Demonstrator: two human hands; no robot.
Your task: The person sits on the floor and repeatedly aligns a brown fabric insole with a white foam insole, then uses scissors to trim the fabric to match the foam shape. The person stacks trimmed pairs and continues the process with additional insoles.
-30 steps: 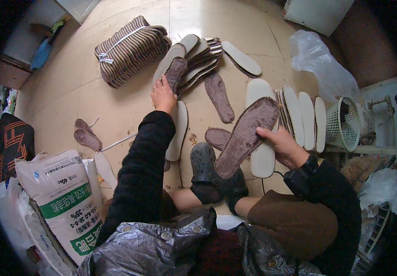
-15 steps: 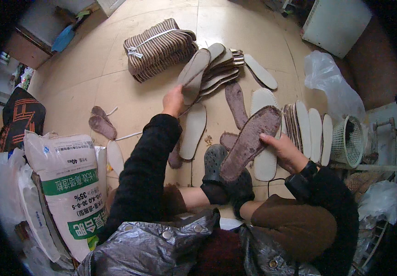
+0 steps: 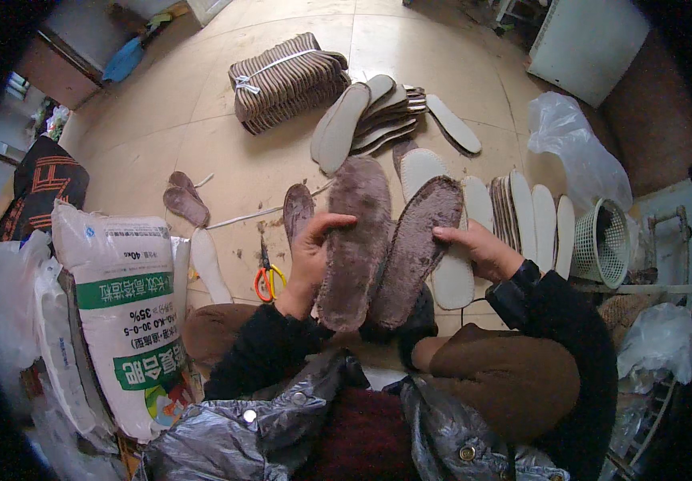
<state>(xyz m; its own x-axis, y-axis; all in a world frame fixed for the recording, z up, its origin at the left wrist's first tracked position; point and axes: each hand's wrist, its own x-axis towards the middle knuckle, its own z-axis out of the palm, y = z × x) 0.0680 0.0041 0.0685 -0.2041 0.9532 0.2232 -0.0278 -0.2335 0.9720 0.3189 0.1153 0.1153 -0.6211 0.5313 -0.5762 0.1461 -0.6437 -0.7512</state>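
Brown fleece faces us on the pair we hold above the floor (image 3: 153,148): our left grip (image 3: 307,264) is clamped on one insole (image 3: 358,248) and our right grip (image 3: 482,250) on a second insole (image 3: 419,255), side by side, though we cannot tell whether their lower edges touch. One bundle (image 3: 290,96) beyond them looks finished, bound with a white tie (image 3: 282,66). Just beside it, the pile (image 3: 386,120) shows no tie, nor does the row (image 3: 522,220) near the basket (image 3: 617,256), so we judge that much is left unbound, our held pair included.
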